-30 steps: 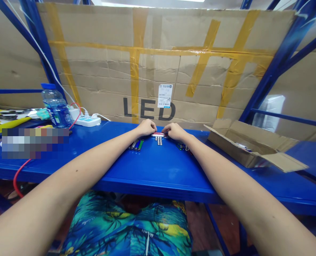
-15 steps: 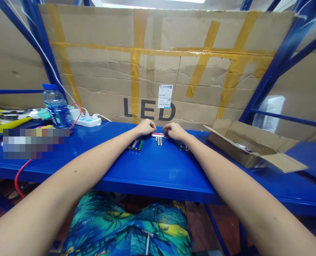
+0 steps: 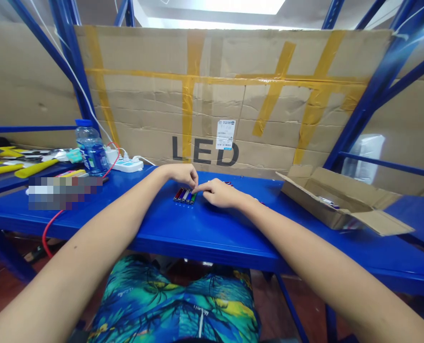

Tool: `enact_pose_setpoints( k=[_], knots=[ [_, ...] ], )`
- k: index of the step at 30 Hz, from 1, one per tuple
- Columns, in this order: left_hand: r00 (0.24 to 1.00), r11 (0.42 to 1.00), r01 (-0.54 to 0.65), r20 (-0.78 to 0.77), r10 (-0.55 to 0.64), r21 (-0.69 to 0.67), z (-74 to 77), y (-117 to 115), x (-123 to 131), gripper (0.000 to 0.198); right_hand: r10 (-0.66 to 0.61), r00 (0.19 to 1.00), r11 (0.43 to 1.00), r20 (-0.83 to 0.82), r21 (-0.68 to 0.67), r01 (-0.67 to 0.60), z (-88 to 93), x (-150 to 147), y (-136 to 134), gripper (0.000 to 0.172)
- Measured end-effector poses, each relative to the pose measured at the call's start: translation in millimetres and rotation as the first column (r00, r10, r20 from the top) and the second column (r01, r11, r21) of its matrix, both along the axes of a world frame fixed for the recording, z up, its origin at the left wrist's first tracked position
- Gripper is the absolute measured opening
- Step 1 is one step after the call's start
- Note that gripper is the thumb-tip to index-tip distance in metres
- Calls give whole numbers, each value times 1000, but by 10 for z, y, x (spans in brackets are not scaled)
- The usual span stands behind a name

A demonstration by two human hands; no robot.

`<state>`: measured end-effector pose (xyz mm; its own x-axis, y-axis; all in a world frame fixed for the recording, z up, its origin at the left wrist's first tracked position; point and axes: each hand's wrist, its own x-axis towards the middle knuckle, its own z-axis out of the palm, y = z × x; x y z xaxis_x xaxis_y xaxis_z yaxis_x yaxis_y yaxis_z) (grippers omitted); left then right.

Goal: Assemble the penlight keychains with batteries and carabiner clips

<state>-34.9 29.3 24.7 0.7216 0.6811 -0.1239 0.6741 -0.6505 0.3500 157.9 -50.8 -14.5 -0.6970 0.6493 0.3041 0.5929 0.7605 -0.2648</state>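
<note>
Your left hand (image 3: 185, 176) is curled, its fingertips bunched at the far end of a row of coloured tubes (image 3: 183, 196); you cannot tell from this view whether it is clamped on one; your right hand (image 3: 217, 193) has its index finger stretched out to the green tube at the row's right end, the other fingers folded in; whether that finger touches the tube or grips anything, you cannot tell. The tubes lie side by side, nearer the counter's (image 3: 212, 226) far edge than its near one, a little left of its middle; red pieces (image 3: 228, 183) show partly behind your right hand. Toward the counter's right end sits an open carton (image 3: 306, 202); toward the far left corner stand a blue-capped bottle (image 3: 92, 150) and, just beside it, a white power strip (image 3: 128, 165); a red cable (image 3: 50, 226) hangs over the near edge, at the left.
</note>
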Motion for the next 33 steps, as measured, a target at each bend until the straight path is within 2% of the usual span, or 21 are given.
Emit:
enact_pose_setpoints(
  k=[5, 9, 12, 14, 16, 18, 20, 24, 26, 28, 30, 33],
  knots=[
    [1000, 1000, -26, 13, 26, 3, -51, -4, 56, 18, -12, 999, 1000, 36, -7, 12, -4, 28, 47, 45],
    [998, 999, -31, 55, 30, 21, -85, -15, 97, 18, -26, 998, 999, 65, -25, 28, 44, 67, 28, 35],
    [996, 999, -44, 81, 42, 15, -111, -24, 134, 19, -59, 987, 997, 151, 48, 53, 65, 37, -53, 24],
    [995, 998, -50, 93, 47, 24, -124, -32, 155, 20, -108, 966, 990, 234, 119, 82, 78, -19, -125, 25],
    [993, 997, -57, 106, 52, 47, -129, -43, 171, 20, -143, 941, 985, 308, 134, 106, 111, -71, -190, 25],
    [990, 995, -64, 132, 53, 77, -128, -55, 185, 21, -149, 926, 989, 346, 62, 136, 177, -67, -232, 13],
    [983, 990, -67, 179, 44, 128, -128, -69, 209, 23, -143, 928, 980, 343, -83, 182, 271, 38, -239, 7],
    [974, 965, -25, 226, -35, 260, -166, -127, 319, 22, -246, 958, 901, 147, -329, 282, 442, 486, -148, 30],
    [976, 951, 27, 196, -91, 307, -202, -175, 396, 21, -311, 948, 882, 70, -349, 316, 470, 694, -77, 37],
    [979, 936, 62, 163, -125, 347, -239, -227, 465, 21, -371, 928, 870, 33, -337, 360, 458, 806, -14, 37],
    [980, 923, 75, 142, -137, 378, -271, -272, 517, 21, -395, 918, 863, 43, -326, 386, 420, 820, 27, 30],
    [979, 911, 83, 140, -151, 404, -304, -313, 561, 21, -339, 939, 885, 64, -316, 341, 361, 754, 49, 13]
  ],
)
